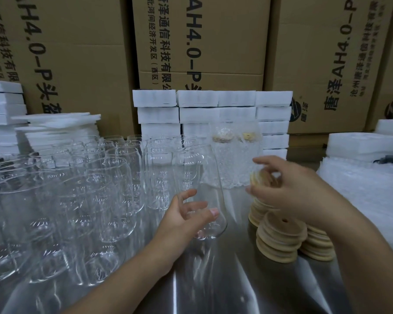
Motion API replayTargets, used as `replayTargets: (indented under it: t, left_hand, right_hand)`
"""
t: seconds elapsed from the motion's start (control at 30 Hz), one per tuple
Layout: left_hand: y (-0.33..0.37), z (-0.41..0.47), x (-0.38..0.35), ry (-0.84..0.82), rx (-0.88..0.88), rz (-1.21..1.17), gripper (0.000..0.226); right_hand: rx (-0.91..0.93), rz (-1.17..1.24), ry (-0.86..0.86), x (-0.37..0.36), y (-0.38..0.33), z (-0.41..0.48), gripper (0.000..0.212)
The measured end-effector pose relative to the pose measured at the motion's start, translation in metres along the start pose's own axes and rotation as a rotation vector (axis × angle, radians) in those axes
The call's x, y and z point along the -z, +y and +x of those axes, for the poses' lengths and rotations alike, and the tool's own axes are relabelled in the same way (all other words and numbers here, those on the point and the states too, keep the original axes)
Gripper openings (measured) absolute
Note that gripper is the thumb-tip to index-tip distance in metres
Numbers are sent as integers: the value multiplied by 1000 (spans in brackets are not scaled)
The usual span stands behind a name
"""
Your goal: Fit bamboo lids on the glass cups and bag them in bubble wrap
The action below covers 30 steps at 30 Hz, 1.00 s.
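Head view: left hand (186, 214) comes in from below, thumb and fingers curled round the lower body of one clear glass cup (200, 177), tilted, base down near the steel table (213, 279), contact unclear. Right hand (288, 189) hovers beside it, fingertips pinching one round bamboo lid (259, 177) above three lid stacks (279, 239). Two bubble-wrapped lidded cups (234, 159) stand behind; smooth bare glasses (89, 189) crowd the left, too many to count.
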State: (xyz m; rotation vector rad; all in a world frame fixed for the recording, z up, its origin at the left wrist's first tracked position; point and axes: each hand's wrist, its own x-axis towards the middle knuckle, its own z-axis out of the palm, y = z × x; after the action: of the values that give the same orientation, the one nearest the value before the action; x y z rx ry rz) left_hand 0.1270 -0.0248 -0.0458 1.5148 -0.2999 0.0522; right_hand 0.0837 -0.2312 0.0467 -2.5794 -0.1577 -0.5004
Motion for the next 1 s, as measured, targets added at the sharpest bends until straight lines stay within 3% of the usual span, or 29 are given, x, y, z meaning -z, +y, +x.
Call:
replayTargets:
  t: [0.1, 0.2, 0.4, 0.5, 0.67, 1.0]
  left_hand:
    - [-1, 0, 1, -13, -14, 54, 86]
    - [-2, -1, 1, -52, -33, 113, 87]
    - [-7, -2, 0, -129, -64, 218, 86]
    - [-10, -2, 0, -168, -61, 249, 88]
    - [-12, -1, 0, -194, -54, 249, 87]
    - [-9, -2, -1, -181, 0, 183, 84]
  right_hand:
    - [23, 273, 274, -4, -3, 4, 53]
    - [63, 465, 432, -5, -9, 4, 53]
    - [149, 838, 551, -9, -18, 1, 46]
    - [163, 953, 503, -14, -23, 0, 52]
    - [118, 932, 390, -24, -33, -2, 56]
    - [153, 746, 348, -28, -33, -3, 55]
